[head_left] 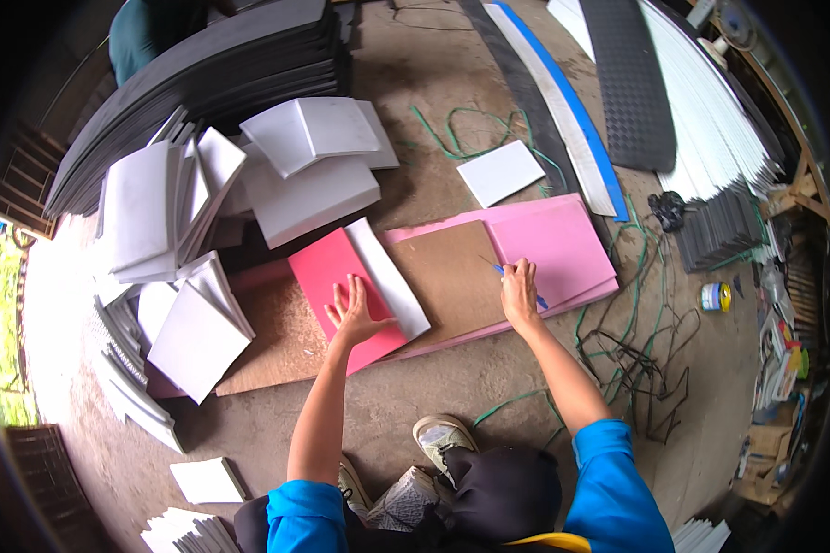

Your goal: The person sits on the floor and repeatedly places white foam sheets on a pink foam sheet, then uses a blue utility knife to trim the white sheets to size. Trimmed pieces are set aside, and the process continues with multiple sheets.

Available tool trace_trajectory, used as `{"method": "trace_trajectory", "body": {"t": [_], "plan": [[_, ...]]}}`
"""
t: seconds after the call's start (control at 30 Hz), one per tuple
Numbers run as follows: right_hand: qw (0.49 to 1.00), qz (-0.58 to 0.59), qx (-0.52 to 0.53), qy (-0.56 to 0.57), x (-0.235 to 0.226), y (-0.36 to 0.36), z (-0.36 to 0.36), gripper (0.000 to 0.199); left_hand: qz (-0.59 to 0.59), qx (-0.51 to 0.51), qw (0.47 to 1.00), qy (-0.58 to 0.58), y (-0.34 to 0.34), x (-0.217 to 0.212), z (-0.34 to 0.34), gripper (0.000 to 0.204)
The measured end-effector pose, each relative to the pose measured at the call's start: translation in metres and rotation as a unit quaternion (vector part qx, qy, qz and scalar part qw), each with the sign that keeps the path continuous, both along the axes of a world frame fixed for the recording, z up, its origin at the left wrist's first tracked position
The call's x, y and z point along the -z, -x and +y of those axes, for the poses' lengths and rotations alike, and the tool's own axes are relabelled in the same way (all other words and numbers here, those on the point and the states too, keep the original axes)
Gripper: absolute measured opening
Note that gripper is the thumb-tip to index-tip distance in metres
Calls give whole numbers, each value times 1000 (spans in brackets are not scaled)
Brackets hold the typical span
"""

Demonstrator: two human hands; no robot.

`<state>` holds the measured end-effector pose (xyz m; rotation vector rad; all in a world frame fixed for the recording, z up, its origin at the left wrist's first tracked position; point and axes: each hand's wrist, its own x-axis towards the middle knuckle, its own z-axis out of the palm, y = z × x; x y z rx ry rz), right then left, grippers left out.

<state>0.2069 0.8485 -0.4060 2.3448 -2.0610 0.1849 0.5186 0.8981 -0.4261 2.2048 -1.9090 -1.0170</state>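
Observation:
My left hand [349, 314] lies with its fingers spread on a red sheet [329, 267], pressing it from above. Under the red sheet, a white sheet [394, 284] sticks out along the right side. Both rest on a long brown board [447, 267]. My right hand [520, 293] is closed around a blue-handled cutter knife [541, 301], whose thin tip points left above the board. Beneath and beside that hand are pink sheets [553, 240], stacked at the board's right end.
White foam blocks and sheets [314, 203] are heaped at the left. Behind them rises a tall stack of dark sheets [249, 55], with a person [143, 37] beyond. Tangled green and black cords [636, 359] cover the floor at right, near a small tin [716, 297].

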Motion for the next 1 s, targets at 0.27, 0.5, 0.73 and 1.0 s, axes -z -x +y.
{"method": "trace_trajectory", "body": {"t": [0.27,0.5,0.73,1.0], "plan": [[960,-233,-98,-120,8,-143,-36,26,-24,46,998,25,-12,-5,7,139],[721,-556,3,-412,20,-194,-61,27,0,36,998,42,-18,3,18,139],[629,-630,25,-455,-15,-177,-56,40,23,23,997,69,-14,1,15,140],[754,-535,38,-380,2,-197,-51,29,21,10,997,72,-18,4,18,141]]}}
